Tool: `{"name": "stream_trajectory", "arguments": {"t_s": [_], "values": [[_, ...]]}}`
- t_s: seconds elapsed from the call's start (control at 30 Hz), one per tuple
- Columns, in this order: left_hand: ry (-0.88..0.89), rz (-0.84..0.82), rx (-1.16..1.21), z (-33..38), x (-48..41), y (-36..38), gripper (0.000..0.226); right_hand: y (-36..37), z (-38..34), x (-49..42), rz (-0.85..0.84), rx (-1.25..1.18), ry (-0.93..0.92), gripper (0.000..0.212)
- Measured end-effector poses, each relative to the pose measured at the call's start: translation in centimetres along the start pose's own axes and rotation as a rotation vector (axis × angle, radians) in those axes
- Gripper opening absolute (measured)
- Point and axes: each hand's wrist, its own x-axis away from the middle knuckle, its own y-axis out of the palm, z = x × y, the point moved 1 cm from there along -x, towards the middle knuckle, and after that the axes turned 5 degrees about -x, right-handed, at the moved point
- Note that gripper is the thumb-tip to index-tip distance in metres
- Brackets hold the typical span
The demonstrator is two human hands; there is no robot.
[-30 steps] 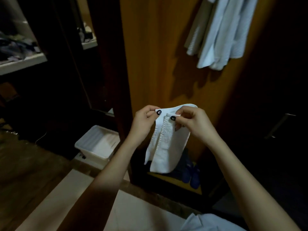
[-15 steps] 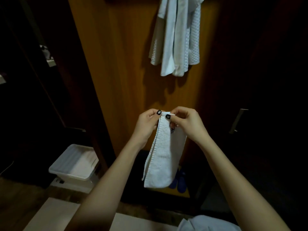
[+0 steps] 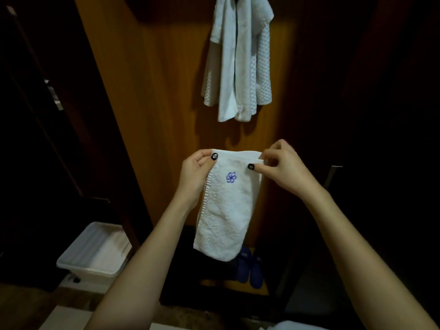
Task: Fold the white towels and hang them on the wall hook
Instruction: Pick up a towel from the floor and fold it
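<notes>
Pinching a towel (image 3: 226, 215) by its two top corners, both arms raised toward 12 o'clock.

- Left hand (image 3: 195, 167): clamped on the corner at the towel's 9 o'clock, thumb on the front face.
- Right hand (image 3: 281, 167): pinching the corner at 3 o'clock, thumb in front, other fingers curled behind the edge.

Change from half a second back — held then as a narrow strip, hands almost touching; now drawn apart along the top edge and opened flat toward the camera, baring a blue emblem (image 3: 231, 177) near the top. Taken to mean: fold being squared and checked, hanging not yet begun.

Position relative to the grip — hanging from both pinches toward 6 o'clock, top edge stretched between them, lower end rounded, free and touching nothing. Gap to the wood panel (image 3: 166, 91) behind: cannot tell.

Hung towels (image 3: 238, 63): at 12 o'clock of the held one, well apart, high on the panel; hook hidden under them.

Also listed: bin (image 3: 95, 253) at 7 o'clock; slippers (image 3: 250, 267) at 6 o'clock, just below the towel's end.
</notes>
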Motion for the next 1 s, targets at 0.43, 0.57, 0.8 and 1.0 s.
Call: {"name": "stream_trajectory", "arguments": {"t_s": [0.43,0.57,0.8,1.0], "values": [[0.113,0.007,0.023,1.9,-0.6,-0.2,0.014,-0.9,-1.9,-0.3,0.096,-1.018,0.011,0.037],[0.123,-0.070,0.052,2.7,-0.8,-1.1,0.016,-1.6,-2.3,-0.1,-0.016,-1.073,-0.061,0.023],[0.196,-0.166,-0.119,3.9,-1.5,-1.6,0.011,-2.7,-2.1,0.6,-0.129,-1.004,-0.048,0.019],[0.226,-0.250,-0.338,5.1,-2.5,-1.9,0.012,-3.2,-1.7,0.9,-0.294,-1.097,-0.057,0.030]]}}
